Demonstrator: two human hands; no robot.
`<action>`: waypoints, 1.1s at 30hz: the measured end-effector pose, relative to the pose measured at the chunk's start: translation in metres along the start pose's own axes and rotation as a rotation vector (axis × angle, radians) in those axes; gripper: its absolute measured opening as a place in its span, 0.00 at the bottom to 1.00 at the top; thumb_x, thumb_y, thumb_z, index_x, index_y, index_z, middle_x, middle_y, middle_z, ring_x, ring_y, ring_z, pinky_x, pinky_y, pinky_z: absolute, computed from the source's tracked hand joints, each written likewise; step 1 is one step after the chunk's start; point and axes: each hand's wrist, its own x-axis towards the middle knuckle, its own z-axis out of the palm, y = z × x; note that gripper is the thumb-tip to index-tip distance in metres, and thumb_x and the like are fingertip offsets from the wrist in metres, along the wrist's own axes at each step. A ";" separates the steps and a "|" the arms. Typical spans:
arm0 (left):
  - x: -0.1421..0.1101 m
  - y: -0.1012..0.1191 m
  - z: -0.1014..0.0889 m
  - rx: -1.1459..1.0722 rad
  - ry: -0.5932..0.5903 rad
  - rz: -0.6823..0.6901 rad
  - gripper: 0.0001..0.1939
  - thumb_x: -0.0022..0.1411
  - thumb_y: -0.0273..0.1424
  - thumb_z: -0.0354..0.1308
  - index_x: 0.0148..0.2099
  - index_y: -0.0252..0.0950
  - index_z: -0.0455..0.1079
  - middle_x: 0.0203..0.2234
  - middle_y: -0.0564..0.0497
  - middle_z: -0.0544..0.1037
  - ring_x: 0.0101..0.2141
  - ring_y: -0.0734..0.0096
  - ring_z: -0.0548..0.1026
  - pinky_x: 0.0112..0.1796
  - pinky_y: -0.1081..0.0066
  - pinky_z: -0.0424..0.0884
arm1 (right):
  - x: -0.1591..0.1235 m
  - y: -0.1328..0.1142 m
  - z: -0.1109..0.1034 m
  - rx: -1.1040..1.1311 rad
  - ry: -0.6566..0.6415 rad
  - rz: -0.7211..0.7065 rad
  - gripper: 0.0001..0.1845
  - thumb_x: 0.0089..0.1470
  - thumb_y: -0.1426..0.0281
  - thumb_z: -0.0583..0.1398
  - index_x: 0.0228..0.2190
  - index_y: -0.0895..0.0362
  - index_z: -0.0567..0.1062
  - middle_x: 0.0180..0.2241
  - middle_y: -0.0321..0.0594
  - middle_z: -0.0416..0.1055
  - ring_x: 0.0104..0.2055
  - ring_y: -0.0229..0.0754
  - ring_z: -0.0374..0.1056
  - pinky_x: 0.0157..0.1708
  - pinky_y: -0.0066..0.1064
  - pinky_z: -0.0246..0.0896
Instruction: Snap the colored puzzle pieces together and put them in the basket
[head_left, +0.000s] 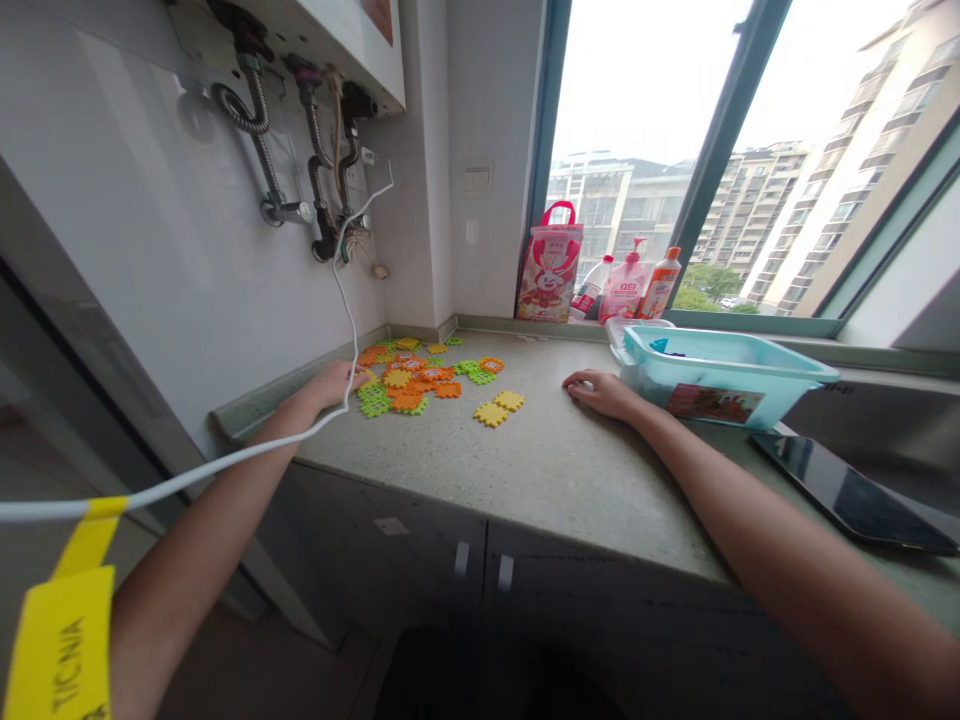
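My left hand [334,386] is at the left edge of a pile of interlocking plastic puzzle tiles [407,379] in orange, green and yellow. Its fingertips reach a yellow tile [367,380]; a white cable crosses in front, and whether the fingers grip it is unclear. Two yellow tiles [492,414] lie side by side on the counter, apart from the pile. To their right, my right hand [602,392] rests on the countertop with its fingers loosely bent, holding nothing. It lies just left of a light blue plastic bin [724,365].
A black tablet or phone [847,490] lies by the sink [877,420]. On the windowsill stand a red gift bag [551,270] and several bottles [626,285]. The white cable [247,455] hangs across my left arm, with a yellow tag [64,640].
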 end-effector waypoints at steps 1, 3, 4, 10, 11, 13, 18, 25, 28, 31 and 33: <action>0.000 0.000 0.000 0.022 0.018 0.001 0.24 0.59 0.50 0.59 0.47 0.37 0.78 0.40 0.42 0.83 0.44 0.50 0.79 0.46 0.62 0.74 | 0.000 0.000 0.000 -0.001 0.003 0.003 0.15 0.60 0.64 0.58 0.43 0.54 0.83 0.45 0.42 0.80 0.44 0.45 0.74 0.48 0.32 0.66; -0.001 0.001 0.000 0.078 0.070 0.007 0.21 0.63 0.46 0.55 0.49 0.37 0.75 0.42 0.42 0.82 0.44 0.52 0.79 0.46 0.62 0.73 | 0.000 -0.002 0.000 -0.002 0.007 0.007 0.15 0.60 0.65 0.58 0.43 0.54 0.83 0.45 0.43 0.80 0.45 0.45 0.75 0.48 0.32 0.66; -0.002 0.001 0.000 0.089 0.111 0.012 0.20 0.64 0.45 0.54 0.50 0.37 0.74 0.42 0.42 0.81 0.44 0.53 0.78 0.46 0.62 0.73 | 0.000 -0.002 -0.001 -0.002 0.007 0.007 0.15 0.60 0.65 0.59 0.43 0.54 0.83 0.45 0.43 0.80 0.46 0.46 0.74 0.49 0.32 0.65; -0.010 0.017 -0.002 0.040 0.312 0.237 0.16 0.69 0.41 0.51 0.53 0.38 0.69 0.41 0.45 0.79 0.40 0.57 0.78 0.45 0.64 0.71 | 0.000 -0.011 -0.003 -0.013 0.006 0.052 0.14 0.60 0.67 0.59 0.43 0.53 0.83 0.45 0.42 0.80 0.44 0.44 0.74 0.47 0.31 0.66; -0.012 0.023 -0.001 0.017 0.320 0.303 0.17 0.70 0.41 0.50 0.53 0.37 0.69 0.43 0.45 0.78 0.42 0.57 0.77 0.47 0.64 0.70 | -0.001 -0.012 -0.004 -0.013 0.008 0.059 0.14 0.60 0.67 0.59 0.43 0.53 0.83 0.45 0.42 0.80 0.43 0.44 0.74 0.47 0.30 0.66; -0.016 0.035 0.001 -0.052 0.291 0.411 0.18 0.70 0.40 0.50 0.56 0.37 0.68 0.48 0.45 0.77 0.45 0.58 0.76 0.51 0.64 0.70 | -0.001 -0.013 -0.004 -0.010 0.011 0.065 0.13 0.60 0.67 0.60 0.43 0.53 0.83 0.44 0.42 0.80 0.43 0.43 0.74 0.46 0.30 0.66; -0.016 0.046 0.012 -0.212 0.193 0.422 0.25 0.66 0.40 0.53 0.62 0.35 0.67 0.52 0.43 0.77 0.38 0.62 0.76 0.47 0.62 0.73 | -0.001 -0.014 -0.004 -0.011 0.011 0.044 0.14 0.60 0.68 0.60 0.43 0.54 0.83 0.45 0.42 0.80 0.44 0.44 0.74 0.49 0.30 0.65; 0.002 0.033 0.023 -0.044 0.071 0.549 0.24 0.68 0.44 0.50 0.57 0.35 0.75 0.59 0.42 0.76 0.59 0.52 0.70 0.64 0.54 0.59 | -0.002 -0.018 -0.007 -0.010 -0.001 0.061 0.13 0.60 0.69 0.60 0.43 0.55 0.83 0.45 0.43 0.80 0.46 0.44 0.74 0.48 0.29 0.65; 0.004 0.034 0.024 -0.008 0.020 0.521 0.28 0.67 0.49 0.50 0.59 0.38 0.74 0.61 0.43 0.73 0.62 0.51 0.67 0.64 0.52 0.57 | -0.001 -0.018 -0.008 -0.007 -0.009 0.065 0.13 0.59 0.71 0.60 0.43 0.55 0.83 0.45 0.42 0.80 0.46 0.44 0.74 0.48 0.29 0.65; 0.003 0.038 0.023 -0.035 -0.033 0.520 0.30 0.66 0.50 0.51 0.62 0.40 0.71 0.62 0.44 0.73 0.61 0.52 0.69 0.62 0.53 0.60 | 0.000 -0.018 -0.008 -0.007 -0.004 0.062 0.12 0.59 0.71 0.60 0.42 0.54 0.83 0.45 0.41 0.80 0.46 0.43 0.74 0.49 0.28 0.64; 0.001 0.040 0.022 -0.058 -0.036 0.513 0.30 0.65 0.50 0.52 0.61 0.39 0.72 0.58 0.43 0.76 0.56 0.52 0.73 0.59 0.55 0.63 | 0.000 -0.017 -0.006 -0.015 0.001 0.059 0.13 0.59 0.71 0.60 0.43 0.54 0.83 0.45 0.41 0.80 0.46 0.43 0.74 0.49 0.28 0.64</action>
